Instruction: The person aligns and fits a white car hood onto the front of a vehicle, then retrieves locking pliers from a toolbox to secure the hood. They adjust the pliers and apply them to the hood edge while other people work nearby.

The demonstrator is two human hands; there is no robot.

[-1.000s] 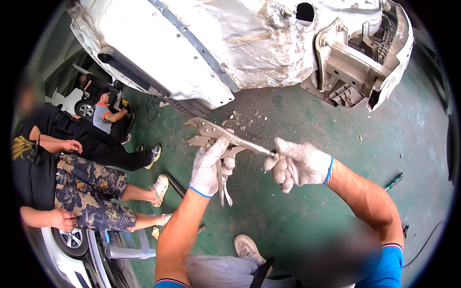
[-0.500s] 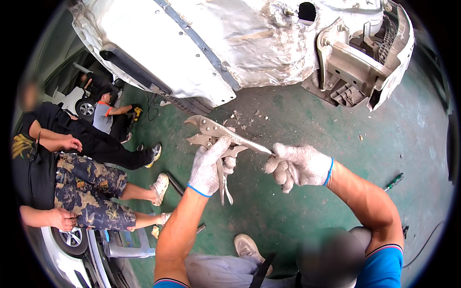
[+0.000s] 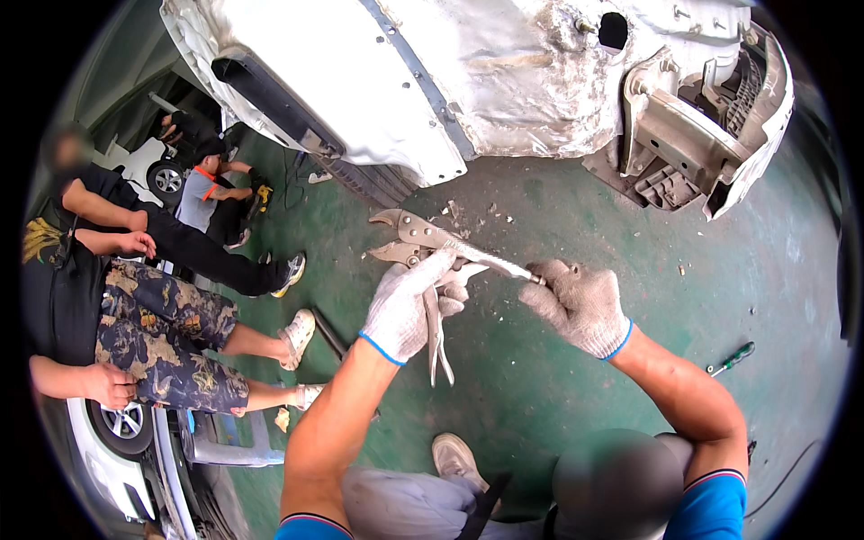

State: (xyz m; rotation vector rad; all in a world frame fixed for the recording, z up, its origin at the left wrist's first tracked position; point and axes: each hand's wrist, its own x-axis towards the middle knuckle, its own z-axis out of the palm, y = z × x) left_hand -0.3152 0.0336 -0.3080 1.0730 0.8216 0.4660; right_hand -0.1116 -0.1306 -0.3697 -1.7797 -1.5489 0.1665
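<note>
Silver locking pliers [image 3: 432, 236], jaws apart, held above green floor [image 3: 540, 396] | left hand [image 3: 405, 308]: fingers clamped around pliers | right hand [image 3: 583, 306]: fingers closed on handle end, visibly rotated since earlier frame

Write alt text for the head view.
A gloved left grip holds locking pliers, their mouth open; the gloved right grip is at the handle's end. A dirty white car body spans the top, a screwdriver lies on the green floor, and other people are at left.

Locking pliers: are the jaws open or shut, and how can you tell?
Open: the locking pliers show a gap between their jaws.
</note>
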